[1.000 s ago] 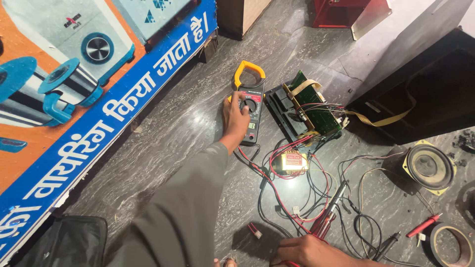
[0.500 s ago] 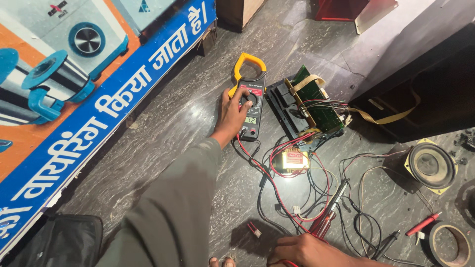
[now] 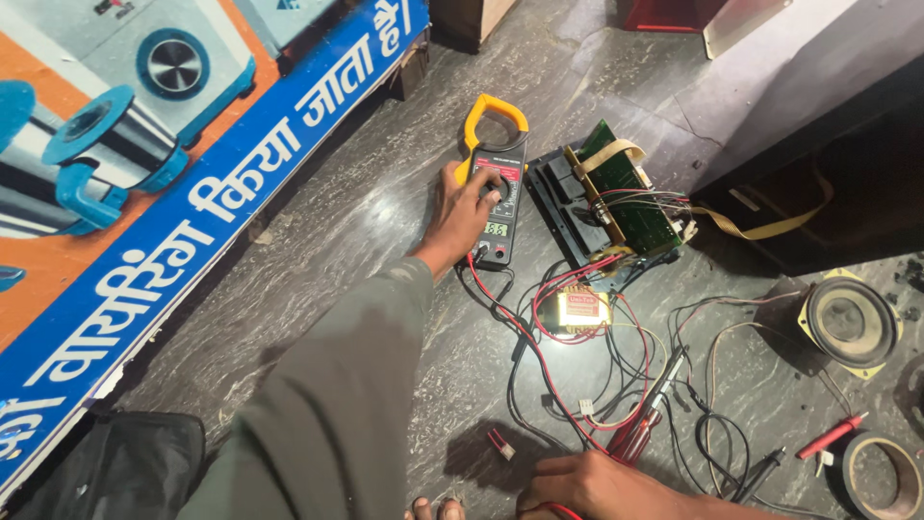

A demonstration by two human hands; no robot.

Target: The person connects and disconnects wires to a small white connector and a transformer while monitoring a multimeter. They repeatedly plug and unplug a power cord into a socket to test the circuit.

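My left hand (image 3: pixel 458 213) rests on a black clamp meter (image 3: pixel 497 188) with yellow jaws, lying on the stone floor; my thumb and fingers are on its dial. Red and black leads run from the meter toward a small yellow transformer (image 3: pixel 576 310) and a green circuit board (image 3: pixel 630 200) on a black heat sink. My right hand (image 3: pixel 597 486) sits at the bottom edge, closed on a red probe lead beside a red-handled screwdriver (image 3: pixel 647 414).
A large orange and blue printed banner (image 3: pixel 144 193) lies along the left. A black bag (image 3: pixel 106 462) is at bottom left. A round speaker (image 3: pixel 849 323), a red probe (image 3: pixel 830 438) and a tape roll (image 3: pixel 881 477) lie at right. A dark cabinet (image 3: pixel 828 183) stands behind.
The camera view has shifted slightly; my left hand stays on the clamp meter with its fingers moved onto the dial. My right hand remains low by the wires.
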